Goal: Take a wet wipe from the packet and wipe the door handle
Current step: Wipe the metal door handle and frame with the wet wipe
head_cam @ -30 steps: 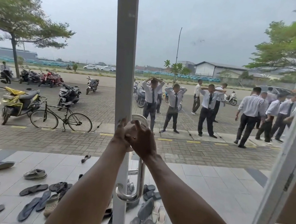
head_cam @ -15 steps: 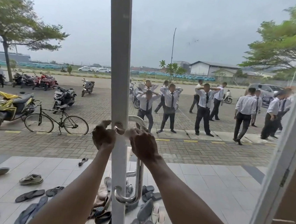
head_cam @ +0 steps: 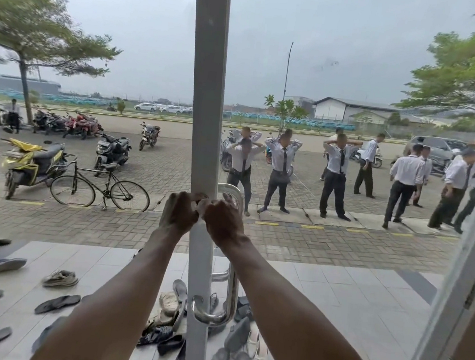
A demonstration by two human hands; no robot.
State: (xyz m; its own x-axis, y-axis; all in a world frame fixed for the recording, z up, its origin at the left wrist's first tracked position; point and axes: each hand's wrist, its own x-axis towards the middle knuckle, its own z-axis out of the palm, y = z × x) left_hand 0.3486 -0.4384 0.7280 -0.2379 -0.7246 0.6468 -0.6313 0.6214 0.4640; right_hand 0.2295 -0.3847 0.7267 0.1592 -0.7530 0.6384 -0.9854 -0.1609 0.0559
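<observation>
Left hand (head_cam: 178,213) and right hand (head_cam: 221,222), both mine, are raised to the white door frame (head_cam: 207,88). They meet knuckle to knuckle at the upper end of the door handle (head_cam: 231,293), a chromed bar fixed upright along the frame's right edge. Fingers of both hands are curled inward with the backs turned to me. What they pinch is hidden behind the knuckles, so I cannot tell whether either hand holds the wet wipe, grips the bar, or holds nothing. The wet wipe itself cannot be made out; if present, it lies inside that cluster of fingers at the handle's top.

Progress (a judgement, not an observation): with both hands at the handle and no packet in view, the wipe has probably been taken already and wiping is under way or about to start at the top bend. The long shaft and the lower bend, near the bottom edge of the frame, carry no hand and appear left to wipe.

Containers: none shows. The packet is out of view, so its contents cannot be stated. Beyond the glass, loose sandals and shoes (head_cam: 60,278) lie scattered on the tiled floor (head_cam: 320,300) at the foot of the door.
</observation>
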